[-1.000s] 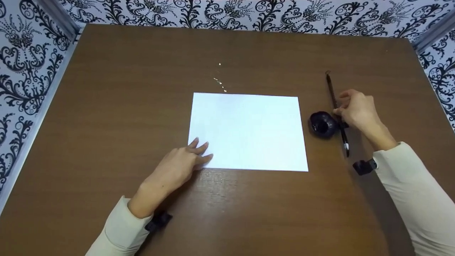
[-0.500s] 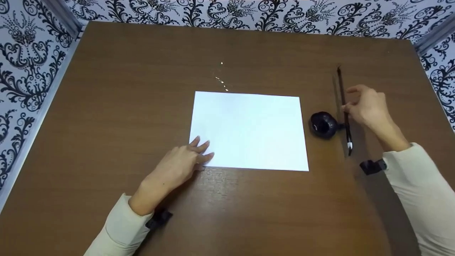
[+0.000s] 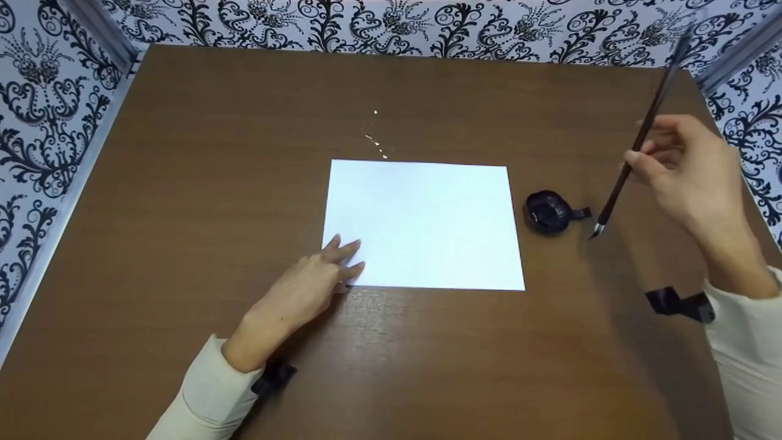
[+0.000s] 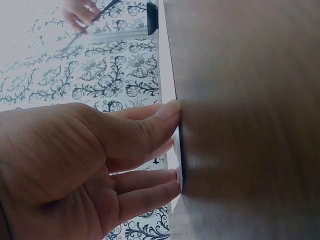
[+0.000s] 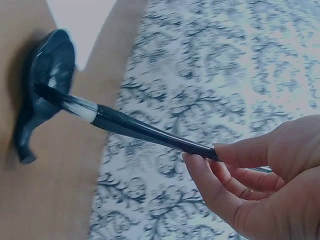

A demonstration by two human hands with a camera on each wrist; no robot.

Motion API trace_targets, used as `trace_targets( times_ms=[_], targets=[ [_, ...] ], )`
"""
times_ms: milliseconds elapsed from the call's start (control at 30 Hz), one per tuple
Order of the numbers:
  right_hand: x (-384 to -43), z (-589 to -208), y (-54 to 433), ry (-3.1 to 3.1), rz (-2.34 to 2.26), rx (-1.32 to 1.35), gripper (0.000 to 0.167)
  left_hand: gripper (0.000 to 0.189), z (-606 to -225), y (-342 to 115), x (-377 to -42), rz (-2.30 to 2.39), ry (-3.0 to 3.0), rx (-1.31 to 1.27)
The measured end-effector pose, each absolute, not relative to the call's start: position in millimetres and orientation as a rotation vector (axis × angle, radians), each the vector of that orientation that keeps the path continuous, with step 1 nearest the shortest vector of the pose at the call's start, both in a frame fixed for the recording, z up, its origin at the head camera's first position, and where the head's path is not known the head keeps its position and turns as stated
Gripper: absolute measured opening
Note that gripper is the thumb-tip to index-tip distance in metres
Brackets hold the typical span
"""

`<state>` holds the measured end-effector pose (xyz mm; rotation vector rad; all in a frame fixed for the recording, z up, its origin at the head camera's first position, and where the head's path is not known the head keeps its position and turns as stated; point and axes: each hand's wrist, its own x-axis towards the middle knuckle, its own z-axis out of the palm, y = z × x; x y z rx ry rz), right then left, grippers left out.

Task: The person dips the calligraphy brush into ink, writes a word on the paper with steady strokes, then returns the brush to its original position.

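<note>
A dark paintbrush (image 3: 641, 137) is pinched between the thumb and fingers of my right hand (image 3: 696, 171), raised above the table. It slants, with its dark-haired tip pointing down and left. Just left of that tip stands a small black ink dish (image 3: 548, 212) with a short handle. In the right wrist view the brush (image 5: 140, 129) passes in front of the ink dish (image 5: 52, 70); whether they touch cannot be told there. My left hand (image 3: 305, 281) rests with spread fingers on the lower left corner of a blank white sheet of paper (image 3: 424, 223).
The brown wooden table (image 3: 214, 153) has several tiny pale flecks (image 3: 377, 144) beyond the paper. Black-and-white patterned wallpaper (image 3: 397, 24) borders its far side and both sides.
My right hand has picked the brush up off the table beside the ink dish and carried it up and to the right, tilting it. My left hand stays on the paper.
</note>
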<state>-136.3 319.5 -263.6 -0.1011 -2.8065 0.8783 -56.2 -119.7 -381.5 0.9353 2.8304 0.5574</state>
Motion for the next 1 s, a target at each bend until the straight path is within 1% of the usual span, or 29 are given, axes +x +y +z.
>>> trace_targets(
  times_ms=[200,400,533,667,1000],
  targets=[
    [-125,-267,308,-2.578,1.074,-0.077,0.039,0.048,-384,-119,-58,0.586,2.853,0.910],
    [-127,-293,296,-2.370,1.218,-0.071,0.040,0.049,-384,-118,-60,0.599,2.874,0.878],
    [-127,-310,288,-2.237,1.176,0.083,0.037,0.048,-384,-118,-60,0.623,2.843,0.842],
    [-124,-316,280,-2.154,1.118,0.211,0.033,0.046,-384,-117,-60,0.641,2.818,0.825],
    [-125,-324,272,-2.164,1.065,0.289,0.029,0.043,-386,-119,-61,0.620,2.857,0.865]
  ],
)
